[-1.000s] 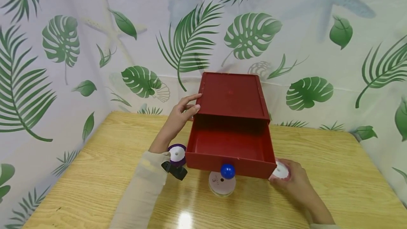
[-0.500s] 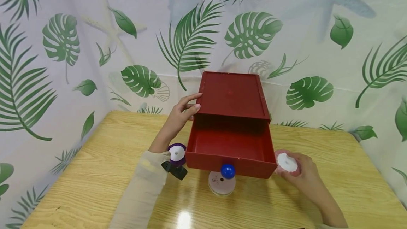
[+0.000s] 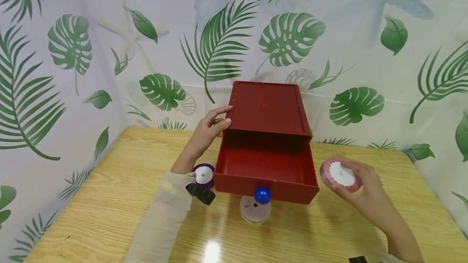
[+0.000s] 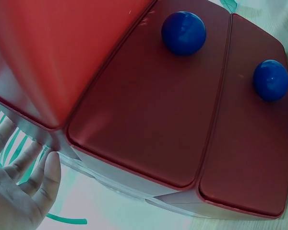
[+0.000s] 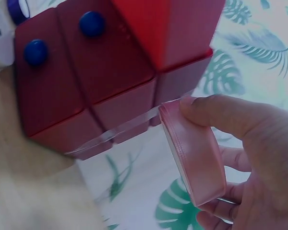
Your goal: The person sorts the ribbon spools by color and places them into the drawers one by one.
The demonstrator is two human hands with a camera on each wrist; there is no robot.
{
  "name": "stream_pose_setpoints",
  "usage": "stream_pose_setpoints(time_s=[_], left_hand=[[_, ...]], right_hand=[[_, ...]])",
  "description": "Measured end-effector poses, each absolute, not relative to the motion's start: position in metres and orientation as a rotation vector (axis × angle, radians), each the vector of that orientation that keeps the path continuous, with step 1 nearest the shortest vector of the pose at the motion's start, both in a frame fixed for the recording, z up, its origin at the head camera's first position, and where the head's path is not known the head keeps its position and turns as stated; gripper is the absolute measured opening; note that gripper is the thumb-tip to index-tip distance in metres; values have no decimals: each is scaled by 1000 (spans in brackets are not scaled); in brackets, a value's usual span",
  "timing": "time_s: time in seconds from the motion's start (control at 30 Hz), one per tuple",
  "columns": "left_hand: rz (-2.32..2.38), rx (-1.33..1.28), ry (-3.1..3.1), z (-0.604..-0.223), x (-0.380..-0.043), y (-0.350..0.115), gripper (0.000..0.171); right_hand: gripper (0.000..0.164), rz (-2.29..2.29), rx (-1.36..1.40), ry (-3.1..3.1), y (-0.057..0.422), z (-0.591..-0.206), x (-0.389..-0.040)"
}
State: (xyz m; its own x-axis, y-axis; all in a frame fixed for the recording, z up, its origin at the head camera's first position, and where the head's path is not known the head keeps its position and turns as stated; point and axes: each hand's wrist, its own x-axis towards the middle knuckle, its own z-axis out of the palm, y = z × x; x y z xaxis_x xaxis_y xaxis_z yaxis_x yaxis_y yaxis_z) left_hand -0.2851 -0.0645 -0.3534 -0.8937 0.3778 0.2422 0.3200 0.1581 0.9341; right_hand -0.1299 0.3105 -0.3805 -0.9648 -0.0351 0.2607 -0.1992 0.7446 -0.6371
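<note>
So, the right hand [image 3: 369, 186] has the pink ribbon roll [image 3: 342, 173] pinched between thumb and fingers, just off the right side of the red cabinet [image 3: 268, 104], with a strip of table [image 3: 109, 182] visible between roll and cabinet. The left hand [image 3: 205, 135] isn't gripping anything: it rests on the cabinet's left edge, fingers loose and spread.

The top drawer [image 3: 263, 165] is pulled well out, and it's the big thing in the way here. Its front, with the blue knob [image 3: 262, 195], juts out over the pale roll [image 3: 254, 210] and hides the back of it from the head view. Below it, the middle drawer [image 4: 144, 110] and bottom drawer [image 4: 252, 139] are both pushed in, each with its own blue knob.

There's also a purple roll [image 3: 203, 175] squeezed between the left forearm and the drawer, its left edge partly covered by the arm and a black wrist strap [image 3: 200, 194] just below it. Behind everything hangs a pale leaf-print cloth [image 3: 215, 52], close behind the cabinet.
</note>
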Motion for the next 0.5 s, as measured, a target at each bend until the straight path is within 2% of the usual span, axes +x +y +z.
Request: stream_pose_setpoints(time_s=[0.5], left_hand=[[1882, 711, 2345, -352, -285, -64, 47]], right_hand=[[64, 978, 274, -2610, 305, -342, -114]])
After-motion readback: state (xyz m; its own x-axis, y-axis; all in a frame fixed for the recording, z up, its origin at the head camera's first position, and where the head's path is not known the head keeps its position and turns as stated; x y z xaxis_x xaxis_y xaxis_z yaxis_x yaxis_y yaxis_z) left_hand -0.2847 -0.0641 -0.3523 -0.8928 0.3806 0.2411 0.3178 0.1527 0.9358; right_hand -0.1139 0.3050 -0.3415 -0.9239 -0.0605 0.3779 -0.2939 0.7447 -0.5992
